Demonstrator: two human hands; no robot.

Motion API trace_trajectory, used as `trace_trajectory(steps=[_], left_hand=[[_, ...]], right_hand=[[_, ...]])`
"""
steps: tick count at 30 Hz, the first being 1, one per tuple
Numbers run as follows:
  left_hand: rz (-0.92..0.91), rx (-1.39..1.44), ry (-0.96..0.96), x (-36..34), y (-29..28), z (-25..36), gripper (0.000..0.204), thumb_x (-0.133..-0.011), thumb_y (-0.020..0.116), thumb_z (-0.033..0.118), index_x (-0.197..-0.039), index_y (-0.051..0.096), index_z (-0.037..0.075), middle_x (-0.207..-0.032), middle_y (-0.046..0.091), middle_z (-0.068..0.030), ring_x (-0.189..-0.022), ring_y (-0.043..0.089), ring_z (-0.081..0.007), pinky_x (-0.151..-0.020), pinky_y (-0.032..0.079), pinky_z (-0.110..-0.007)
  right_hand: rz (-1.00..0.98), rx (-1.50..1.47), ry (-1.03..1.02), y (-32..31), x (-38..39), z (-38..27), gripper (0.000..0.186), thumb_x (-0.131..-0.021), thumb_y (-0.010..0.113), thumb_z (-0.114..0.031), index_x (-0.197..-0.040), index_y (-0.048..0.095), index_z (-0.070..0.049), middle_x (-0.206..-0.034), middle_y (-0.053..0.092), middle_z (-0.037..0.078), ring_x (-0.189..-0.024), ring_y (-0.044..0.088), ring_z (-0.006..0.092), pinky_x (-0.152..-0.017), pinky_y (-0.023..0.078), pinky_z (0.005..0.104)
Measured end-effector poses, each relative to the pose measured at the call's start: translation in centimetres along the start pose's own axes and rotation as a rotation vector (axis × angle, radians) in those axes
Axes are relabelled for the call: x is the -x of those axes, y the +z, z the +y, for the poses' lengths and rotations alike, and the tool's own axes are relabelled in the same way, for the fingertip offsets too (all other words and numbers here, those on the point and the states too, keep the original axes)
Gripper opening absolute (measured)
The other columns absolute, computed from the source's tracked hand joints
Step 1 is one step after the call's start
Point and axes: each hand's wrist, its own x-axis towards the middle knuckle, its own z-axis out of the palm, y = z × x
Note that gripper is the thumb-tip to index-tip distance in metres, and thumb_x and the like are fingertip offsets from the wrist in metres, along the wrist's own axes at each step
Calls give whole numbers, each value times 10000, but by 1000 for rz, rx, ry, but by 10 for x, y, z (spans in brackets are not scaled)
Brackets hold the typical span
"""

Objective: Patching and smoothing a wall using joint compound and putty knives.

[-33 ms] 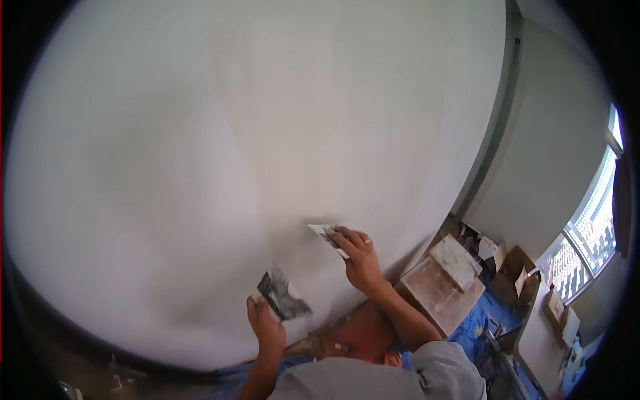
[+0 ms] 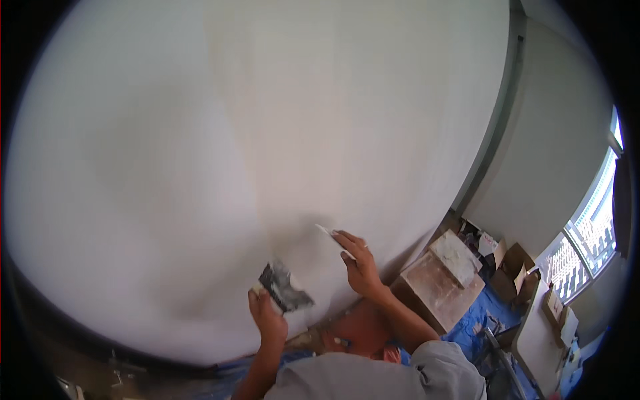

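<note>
The left hand (image 2: 270,323) is closed on a dark scraper (image 2: 285,292); the right hand (image 2: 363,272) grips a pale scraper (image 2: 324,230), nearly edge-on to my remote view. Both are before the white wall (image 2: 167,167); I can't tell whether either touches it. To their right, a brown box (image 2: 437,301) stands beside blue sheeting (image 2: 492,307).

Right hand (image 2: 361,265) has turned its scraper (image 2: 325,230) — edge-on.
</note>
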Motion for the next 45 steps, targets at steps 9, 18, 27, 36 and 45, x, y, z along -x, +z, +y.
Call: trace_trajectory(steps=[9,18,27,36,45], left_hand=[[214,840,-396,-16,36,40,175,-1071,482,184,-1101,543,23,-983,604,-52,-877,529,-117,-832,457,-276],[-142,40,136,-49,17,63,205,-1070,519,206,-1180,527,34,-997,589,-22,-908,520,-58,-760,451,-230],[741,-693,951,-82,-39,85,307,-994,601,82,-1271,474,39,-1113,575,-192,-961,583,-370,-859,498,-395],[253,528,130,-26,-14,66,255,-1021,517,259,-1122,444,38,-1000,530,-48,-920,517,-114,-840,464,-283],[337,452,46,-38,-24,45,223,-1058,476,274,-1100,473,55,-1025,544,-50,-969,515,-137,-911,446,-283]], right_hand=[[-181,117,-102,29,66,-10,702,-704,560,134,-1366,604,-98,-1403,551,165,-1233,521,407,-1049,455,479],[-227,798,-461,-29,-6,-83,467,-833,628,-165,-1282,687,-275,-1383,616,22,-1213,564,297,-1063,440,511],[145,539,-458,-84,-109,-107,655,-698,576,123,-1277,655,-174,-1274,663,49,-1138,600,304,-980,484,459],[704,703,-897,-190,-341,-227,520,-819,607,67,-1286,662,-154,-1240,671,127,-1066,613,375,-931,501,418],[585,844,-783,-93,-309,-121,624,-800,655,6,-1375,614,-231,-1284,604,87,-1083,583,388,-940,483,455]])
